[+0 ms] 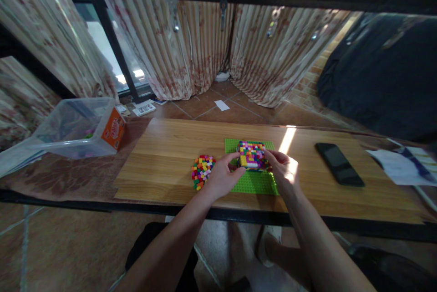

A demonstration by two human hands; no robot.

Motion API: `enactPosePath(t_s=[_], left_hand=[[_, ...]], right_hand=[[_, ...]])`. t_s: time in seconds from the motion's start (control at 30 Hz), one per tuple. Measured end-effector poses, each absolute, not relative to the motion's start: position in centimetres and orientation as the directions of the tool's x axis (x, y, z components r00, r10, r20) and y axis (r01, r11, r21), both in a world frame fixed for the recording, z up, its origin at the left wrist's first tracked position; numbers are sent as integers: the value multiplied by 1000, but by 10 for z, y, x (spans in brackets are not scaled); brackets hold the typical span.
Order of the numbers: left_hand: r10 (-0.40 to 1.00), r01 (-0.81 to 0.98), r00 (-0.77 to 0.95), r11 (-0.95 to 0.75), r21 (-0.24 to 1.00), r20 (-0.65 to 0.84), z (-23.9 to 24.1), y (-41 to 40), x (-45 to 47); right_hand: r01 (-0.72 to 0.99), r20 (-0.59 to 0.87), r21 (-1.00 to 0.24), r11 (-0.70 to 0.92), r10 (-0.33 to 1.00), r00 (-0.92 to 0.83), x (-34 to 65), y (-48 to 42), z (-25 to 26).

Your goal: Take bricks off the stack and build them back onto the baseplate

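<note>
While both bare hands meet near the middle of the head view, a many-coloured brick block (pixel 251 154) sits between them, over a green studded baseplate (pixel 254 186); whether it rests on the studs or is lifted slightly off them, I cannot tell. The left hand (pixel 223 176) comes in at the block's 8 o'clock, its grip narrow, with thumb and fingers set against the left side and near left corner. The right hand (pixel 284 170) is at 4 o'clock, fingertips gathered at the right edge, so the block is held between the two. Just beside the left hand, at the block's 8 to 9 o'clock, small loose bricks (pixel 201 172) lie in a heap on the wooden board (pixel 160 160). At 3 o'clock, well apart from the right hand, lies a dark phone (pixel 339 164), with papers (pixel 399 166) farther out the same way. A clear plastic bin (pixel 73 132) with an orange label stands toward 10 o'clock, and patterned curtains (pixel 201 46) hang at 12 o'clock beyond the board.
</note>
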State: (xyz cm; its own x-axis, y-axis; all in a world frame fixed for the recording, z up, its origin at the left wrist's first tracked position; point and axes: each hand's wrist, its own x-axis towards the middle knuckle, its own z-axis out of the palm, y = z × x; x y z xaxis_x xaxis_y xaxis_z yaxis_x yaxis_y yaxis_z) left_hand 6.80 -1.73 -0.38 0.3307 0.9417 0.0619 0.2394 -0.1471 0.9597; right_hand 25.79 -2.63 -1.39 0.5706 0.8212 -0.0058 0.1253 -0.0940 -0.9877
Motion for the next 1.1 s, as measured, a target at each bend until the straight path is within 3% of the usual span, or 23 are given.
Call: enactPosePath(t_s=[0.23, 0.5, 0.73, 0.87, 1.0, 1.1], left_hand=[[941, 217, 328, -166, 962, 89, -5, -18, 68], [937, 236, 330, -202, 950, 118, -3, -21, 63], [990, 139, 119, -93, 986, 77, -1, -5, 33], [999, 14, -39, -26, 1000, 26, 5, 4, 14], [994, -7, -103, -27, 1000, 27, 6, 6, 3], [995, 15, -91, -44, 999, 46, 4, 6, 0]], right_hand=[[268, 127, -963, -37, 811, 570, 256, -25, -13], [225, 43, -969, -105, 823, 566, 266, -33, -8], [358, 208, -934, -15, 790, 577, 220, -85, -2], [461, 250, -885, 59, 897, 364, 167, -108, -5], [635, 263, -754, 164, 963, 64, 141, -99, -10], [743, 275, -646, 177, 961, 10, 137, -81, -14]])
